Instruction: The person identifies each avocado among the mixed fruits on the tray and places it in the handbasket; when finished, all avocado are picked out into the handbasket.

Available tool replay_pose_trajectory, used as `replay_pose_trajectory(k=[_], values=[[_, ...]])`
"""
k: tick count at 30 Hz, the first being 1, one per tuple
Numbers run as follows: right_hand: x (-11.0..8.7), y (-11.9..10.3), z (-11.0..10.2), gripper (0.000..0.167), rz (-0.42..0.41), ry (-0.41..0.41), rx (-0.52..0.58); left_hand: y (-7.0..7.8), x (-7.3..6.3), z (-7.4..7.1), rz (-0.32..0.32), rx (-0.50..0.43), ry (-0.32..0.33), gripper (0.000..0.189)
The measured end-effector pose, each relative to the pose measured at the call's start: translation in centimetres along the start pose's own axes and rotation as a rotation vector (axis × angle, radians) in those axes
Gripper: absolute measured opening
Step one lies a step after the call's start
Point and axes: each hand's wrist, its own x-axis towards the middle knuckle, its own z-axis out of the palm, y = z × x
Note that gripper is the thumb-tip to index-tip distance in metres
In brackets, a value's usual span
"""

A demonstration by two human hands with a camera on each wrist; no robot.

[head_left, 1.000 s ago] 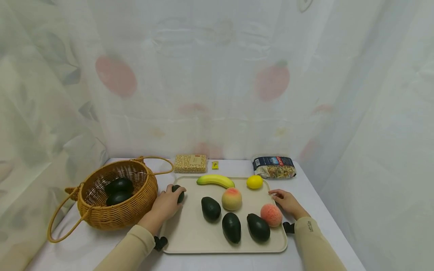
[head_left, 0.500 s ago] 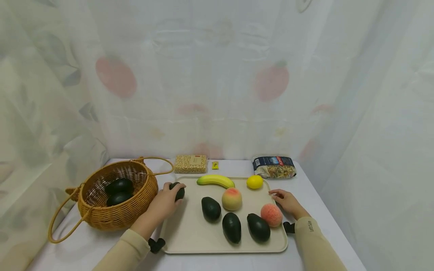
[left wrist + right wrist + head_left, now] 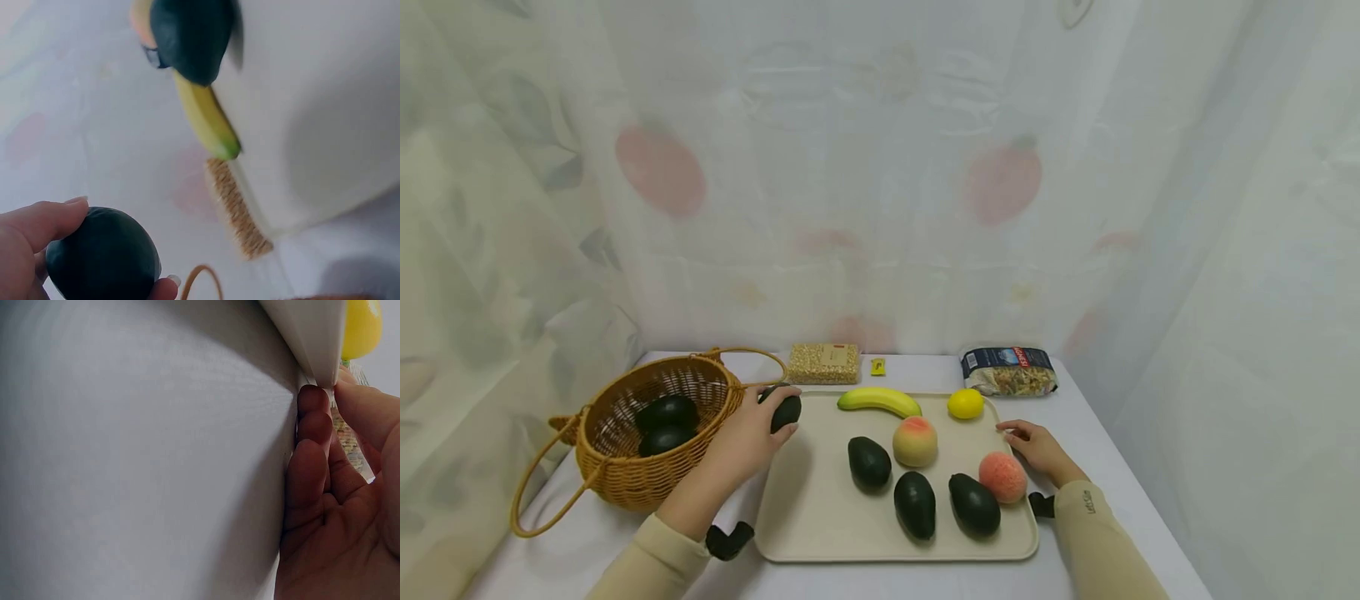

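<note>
My left hand [image 3: 747, 437] grips a dark green avocado [image 3: 786, 413], raised over the tray's far left corner beside the basket. In the left wrist view, the thumb and a fingertip press on opposite sides of the avocado [image 3: 106, 256]. At the right edge of the beige tray [image 3: 820, 533], my right hand [image 3: 1037, 450] pinches the rim, thumb on one side and fingers tucked under it in the right wrist view. On the tray lie three more avocados [image 3: 914, 505], a banana [image 3: 880, 401], a lemon [image 3: 966, 404], a yellow peach [image 3: 915, 442] and a pink peach [image 3: 1002, 477].
A wicker basket [image 3: 632, 487] with two upright handles and two avocados [image 3: 667, 412] inside stands left of the tray. Behind the tray sit a pack of grain [image 3: 823, 364], a small yellow packet [image 3: 877, 367] and a bag of pasta [image 3: 1009, 372]. Curtains surround the table.
My left hand has lifted the avocado off the tray's left side and carried it left, toward the basket. The right hand stays at the tray rim.
</note>
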Motion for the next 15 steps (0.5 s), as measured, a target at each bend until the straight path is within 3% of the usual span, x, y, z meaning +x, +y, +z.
replay_pose_trajectory(k=[15], values=[[0.1, 0.4, 0.1, 0.028, 0.005, -0.007, 0.002, -1.8, -1.7, -5.6, -0.035, -0.005, 0.069, 0.058]])
